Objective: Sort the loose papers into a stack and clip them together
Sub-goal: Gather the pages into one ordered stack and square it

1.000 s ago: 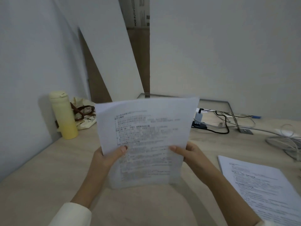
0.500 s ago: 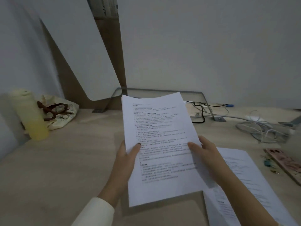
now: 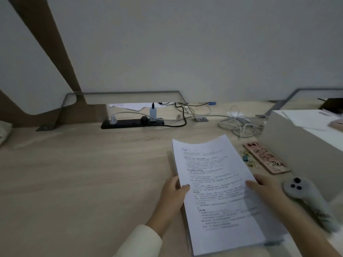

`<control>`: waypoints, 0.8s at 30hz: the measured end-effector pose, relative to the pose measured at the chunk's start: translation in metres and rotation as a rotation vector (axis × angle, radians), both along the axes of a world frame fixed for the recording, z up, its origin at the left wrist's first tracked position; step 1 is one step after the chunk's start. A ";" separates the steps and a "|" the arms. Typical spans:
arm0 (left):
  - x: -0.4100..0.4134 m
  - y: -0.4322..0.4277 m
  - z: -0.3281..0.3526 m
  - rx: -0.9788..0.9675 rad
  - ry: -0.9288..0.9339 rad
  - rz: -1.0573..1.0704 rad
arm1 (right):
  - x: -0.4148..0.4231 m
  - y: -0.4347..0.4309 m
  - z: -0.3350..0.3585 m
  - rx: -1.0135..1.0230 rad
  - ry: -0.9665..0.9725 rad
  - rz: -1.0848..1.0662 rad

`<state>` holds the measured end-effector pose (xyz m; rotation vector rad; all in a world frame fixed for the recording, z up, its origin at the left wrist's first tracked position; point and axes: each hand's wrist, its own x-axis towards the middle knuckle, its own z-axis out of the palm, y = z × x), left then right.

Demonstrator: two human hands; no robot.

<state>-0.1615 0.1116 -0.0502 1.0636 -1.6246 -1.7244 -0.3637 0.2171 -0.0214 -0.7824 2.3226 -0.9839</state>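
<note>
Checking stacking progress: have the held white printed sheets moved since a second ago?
Yes. The white printed sheets have moved right and down toward the light wooden desk, their edge now close beside the pink-cased phone.

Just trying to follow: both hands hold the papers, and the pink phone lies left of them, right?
No: the head view shows the pink phone lying right of the papers. The left hand and right hand do hold them.

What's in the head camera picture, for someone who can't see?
The left hand and right hand hold a stack of printed papers at a wooden desk. A pink phone, small clips and a grey controller lie nearby.
</note>
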 end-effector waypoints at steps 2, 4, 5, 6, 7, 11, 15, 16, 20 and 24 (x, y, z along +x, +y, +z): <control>-0.007 0.001 -0.007 0.025 -0.005 0.006 | -0.005 0.001 -0.007 0.007 -0.001 -0.020; -0.012 0.000 -0.009 0.079 0.036 -0.019 | -0.009 0.001 -0.011 0.005 -0.037 -0.026; -0.013 -0.002 -0.009 0.120 0.058 -0.030 | -0.012 0.000 -0.012 -0.006 -0.089 -0.032; -0.013 -0.003 -0.007 0.156 0.065 -0.031 | -0.013 0.000 -0.013 -0.023 -0.150 -0.045; -0.011 -0.005 -0.005 0.182 0.067 -0.017 | -0.014 -0.001 -0.014 -0.039 -0.199 -0.055; 0.002 -0.022 -0.007 0.220 0.050 0.083 | -0.013 -0.008 -0.018 -0.123 -0.364 -0.087; 0.028 -0.048 -0.006 0.193 -0.011 0.141 | 0.004 -0.024 -0.011 -0.115 -0.542 -0.042; 0.035 -0.058 -0.006 0.199 -0.029 0.167 | 0.009 -0.031 -0.009 -0.114 -0.586 -0.049; 0.060 -0.080 -0.006 0.152 -0.156 0.221 | 0.031 -0.066 -0.016 -0.055 -0.666 0.029; 0.087 -0.075 -0.013 -0.020 -0.233 0.301 | 0.062 -0.089 -0.027 -0.012 -0.435 0.111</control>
